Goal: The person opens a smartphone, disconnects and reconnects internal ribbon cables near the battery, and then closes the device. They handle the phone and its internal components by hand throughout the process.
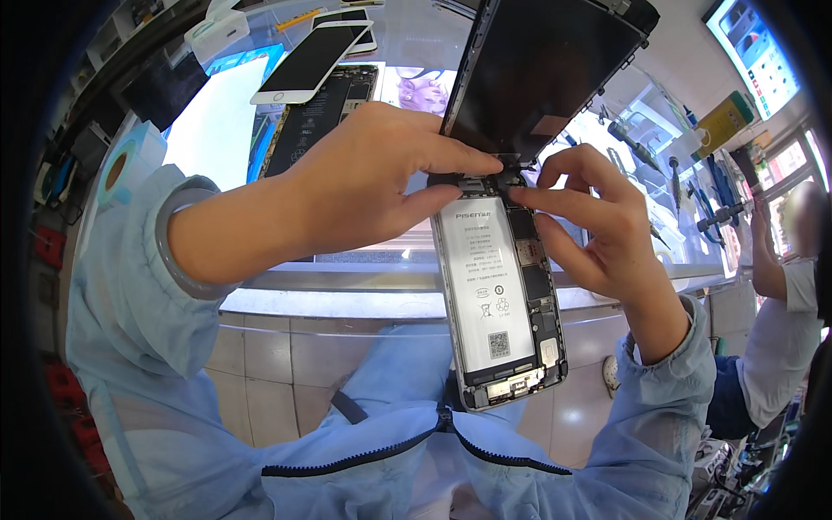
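left hand, right hand | both pinching opened phone | white battery label

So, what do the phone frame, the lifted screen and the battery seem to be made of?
Frame: probably metal, a silvery matt rim with a thin machined edge. Screen: likely glass, dark and glossy on this side, with small metal tabs along its edge. Battery: a white printed wrap, smooth and slightly shiny, so probably plastic film over a pouch; its inside is hidden. Both hands, left and right, pinch the hinge end.

Glass counter (pale tiled floor)
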`<state>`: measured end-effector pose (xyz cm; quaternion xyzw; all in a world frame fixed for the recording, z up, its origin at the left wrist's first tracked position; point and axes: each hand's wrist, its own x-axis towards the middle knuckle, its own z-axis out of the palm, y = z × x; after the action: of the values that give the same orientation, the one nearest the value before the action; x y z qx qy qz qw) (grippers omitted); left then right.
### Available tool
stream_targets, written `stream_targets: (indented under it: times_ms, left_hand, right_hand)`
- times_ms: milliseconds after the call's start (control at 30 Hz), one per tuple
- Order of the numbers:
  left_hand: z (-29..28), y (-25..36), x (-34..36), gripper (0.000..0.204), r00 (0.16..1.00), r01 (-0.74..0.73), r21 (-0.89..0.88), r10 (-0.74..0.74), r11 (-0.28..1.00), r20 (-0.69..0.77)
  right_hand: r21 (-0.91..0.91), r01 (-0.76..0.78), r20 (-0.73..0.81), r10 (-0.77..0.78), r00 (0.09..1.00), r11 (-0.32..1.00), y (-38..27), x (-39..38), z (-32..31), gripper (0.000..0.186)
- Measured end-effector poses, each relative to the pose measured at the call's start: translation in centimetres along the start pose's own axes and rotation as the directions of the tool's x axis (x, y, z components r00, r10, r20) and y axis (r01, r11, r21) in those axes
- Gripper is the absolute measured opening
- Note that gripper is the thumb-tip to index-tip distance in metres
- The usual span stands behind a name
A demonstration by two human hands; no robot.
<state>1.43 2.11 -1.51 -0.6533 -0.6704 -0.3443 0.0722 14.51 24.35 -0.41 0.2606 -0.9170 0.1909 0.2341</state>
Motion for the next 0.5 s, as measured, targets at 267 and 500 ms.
stream_targets:
  times_ms: [267,500]
  left_hand:
    - [-0.01,-0.19,-0.26,0.035,1.0,0.0,-0.01,0.0,1.0,-0.002]
    - [-0.16,-0.05,-0.14,0.035,1.0,0.019,-0.021,-0.019,1.0,0.001]
  right_hand:
    - [0.169,-0.038,0.056,0.029,0.998,0.985,0.05,0.15,0.47,0.021]
    - [0.106,-0.077,0.015,0.075,0.997,0.991,0.06,0.05,-0.02,0.021]
